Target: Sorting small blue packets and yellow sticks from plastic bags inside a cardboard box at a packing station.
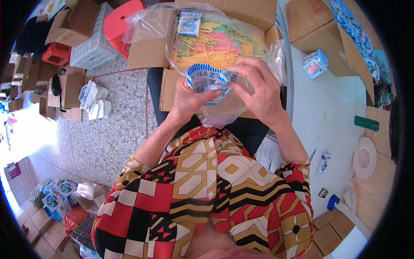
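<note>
A small blue-and-white printed packet (206, 82) is between my two hands, its striped top edge spread apart. My left hand (188, 98) grips its left side, the thumb lying across the front. My right hand (258, 88) pinches the right edge near the top with thumb and fingers. Just beyond stands an open cardboard box (148, 54) lined with clear plastic. It is full of thin sticks (224, 45) in yellow, pink and green. On top of the sticks lies another blue-and-white packet (189, 23). What is inside the held packet cannot be made out.
A white table (327, 116) on the right bears a few packets (315, 64) and a single packet (324, 162). Behind them is a carton (310, 26) with many packets (354, 30). To the left are a red stool (120, 23), a white crate (92, 47) and stacked boxes (71, 88).
</note>
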### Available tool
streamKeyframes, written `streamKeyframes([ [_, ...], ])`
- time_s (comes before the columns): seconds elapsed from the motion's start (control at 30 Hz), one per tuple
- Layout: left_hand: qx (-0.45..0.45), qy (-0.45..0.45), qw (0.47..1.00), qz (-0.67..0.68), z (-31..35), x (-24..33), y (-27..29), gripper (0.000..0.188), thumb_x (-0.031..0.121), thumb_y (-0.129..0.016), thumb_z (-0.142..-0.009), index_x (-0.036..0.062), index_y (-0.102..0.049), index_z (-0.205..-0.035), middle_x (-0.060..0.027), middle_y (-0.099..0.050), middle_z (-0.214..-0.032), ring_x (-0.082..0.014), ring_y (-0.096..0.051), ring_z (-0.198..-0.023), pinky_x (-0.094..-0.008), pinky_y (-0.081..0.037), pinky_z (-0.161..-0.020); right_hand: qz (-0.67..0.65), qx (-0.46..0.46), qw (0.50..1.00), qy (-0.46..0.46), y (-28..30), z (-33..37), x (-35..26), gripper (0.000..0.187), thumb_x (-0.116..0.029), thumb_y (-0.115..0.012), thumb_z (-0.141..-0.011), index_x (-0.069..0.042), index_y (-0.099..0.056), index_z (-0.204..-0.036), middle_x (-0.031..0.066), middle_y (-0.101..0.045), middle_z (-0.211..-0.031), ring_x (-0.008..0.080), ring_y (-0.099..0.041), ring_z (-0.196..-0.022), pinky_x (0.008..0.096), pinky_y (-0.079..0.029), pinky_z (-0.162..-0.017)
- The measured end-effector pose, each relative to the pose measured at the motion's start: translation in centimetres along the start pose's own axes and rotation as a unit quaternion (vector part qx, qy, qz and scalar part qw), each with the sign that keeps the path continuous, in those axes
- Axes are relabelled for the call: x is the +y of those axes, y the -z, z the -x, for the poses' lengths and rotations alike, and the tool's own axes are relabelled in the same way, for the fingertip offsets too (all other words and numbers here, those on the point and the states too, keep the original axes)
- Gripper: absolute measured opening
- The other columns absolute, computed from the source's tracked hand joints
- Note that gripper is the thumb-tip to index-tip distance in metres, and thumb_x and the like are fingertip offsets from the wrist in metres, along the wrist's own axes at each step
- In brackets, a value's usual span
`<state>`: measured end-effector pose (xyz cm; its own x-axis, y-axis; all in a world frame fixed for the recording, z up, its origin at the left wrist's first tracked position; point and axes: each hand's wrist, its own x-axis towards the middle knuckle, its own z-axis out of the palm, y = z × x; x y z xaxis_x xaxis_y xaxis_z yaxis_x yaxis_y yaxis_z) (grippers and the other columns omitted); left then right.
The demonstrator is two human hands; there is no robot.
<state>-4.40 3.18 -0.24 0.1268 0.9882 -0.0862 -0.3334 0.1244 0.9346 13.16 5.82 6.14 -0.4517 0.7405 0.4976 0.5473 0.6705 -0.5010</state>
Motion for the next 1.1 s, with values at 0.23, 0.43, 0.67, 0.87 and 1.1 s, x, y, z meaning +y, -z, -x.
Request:
streamKeyframes([
  [0.23, 0.001, 0.023, 1.000, 0.011, 0.2, -0.3, 0.8, 0.032, -0.001, -0.073, -0.067, 0.0010, -0.061, -0.096, -0.0029, -0.065, -0.089, -0.0079, -0.059, -0.080, -0.0243, -0.049, -0.073, 0.004, -0.008, 1.000, 0.023, -0.4, 0.1, -0.7, 0.040, 0.003, -0.072, -0.057, -0.005, -0.059, -0.094, 0.0073, -0.054, -0.097, 0.0239, -0.056, -0.088, 0.0330, -0.047, -0.074],
  [0.43, 0.003, 0.027, 1.000, 0.010, 0.7, -0.5, 1.2, 0.030, 0.000, -0.073, -0.067, 0.0010, -0.061, -0.095, -0.0025, -0.064, -0.088, -0.0077, -0.059, -0.079, -0.0240, -0.049, -0.072, 0.020, -0.005, 0.997, 0.069, -0.6, 0.4, -0.6, 0.036, 0.000, -0.074, -0.056, -0.005, -0.060, -0.089, 0.0066, -0.057, -0.093, 0.0221, -0.056, -0.083, 0.0336, -0.046, -0.070],
  [0.67, 0.003, 0.053, 0.998, -0.024, 1.7, -1.6, 2.1, 0.021, 0.002, -0.072, -0.070, 0.0020, -0.063, -0.089, -0.0005, -0.064, -0.079, -0.0055, -0.055, -0.071, -0.0218, -0.047, -0.065, -0.049, -0.042, 0.998, -0.010, -1.5, 1.2, -1.2, 0.027, -0.001, -0.073, -0.061, -0.005, -0.060, -0.084, 0.0064, -0.059, -0.086, 0.0225, -0.059, -0.078, 0.0305, -0.048, -0.067],
  [0.87, -0.003, -0.013, 0.993, -0.115, 1.7, -2.3, 2.9, 0.019, 0.000, -0.069, -0.070, 0.0021, -0.063, -0.087, -0.0006, -0.063, -0.077, -0.0046, -0.055, -0.069, -0.0214, -0.047, -0.063, -0.038, -0.119, 0.991, 0.044, -3.0, 1.0, -1.0, 0.015, -0.004, -0.069, -0.068, -0.004, -0.061, -0.080, 0.0067, -0.059, -0.080, 0.0207, -0.060, -0.072, 0.0288, -0.048, -0.063],
  [1.1, 0.064, 0.004, 0.998, 0.002, 0.8, -1.5, 4.9, 0.026, -0.003, -0.069, -0.069, 0.0008, -0.062, -0.093, -0.0033, -0.065, -0.084, -0.0087, -0.060, -0.072, -0.0242, -0.050, -0.066, -0.212, -0.036, 0.957, -0.195, -4.5, -2.3, 1.4, 0.006, -0.005, -0.062, -0.079, -0.003, -0.060, -0.085, 0.0006, -0.057, -0.073, 0.0084, -0.055, -0.066, 0.0217, -0.043, -0.056],
])
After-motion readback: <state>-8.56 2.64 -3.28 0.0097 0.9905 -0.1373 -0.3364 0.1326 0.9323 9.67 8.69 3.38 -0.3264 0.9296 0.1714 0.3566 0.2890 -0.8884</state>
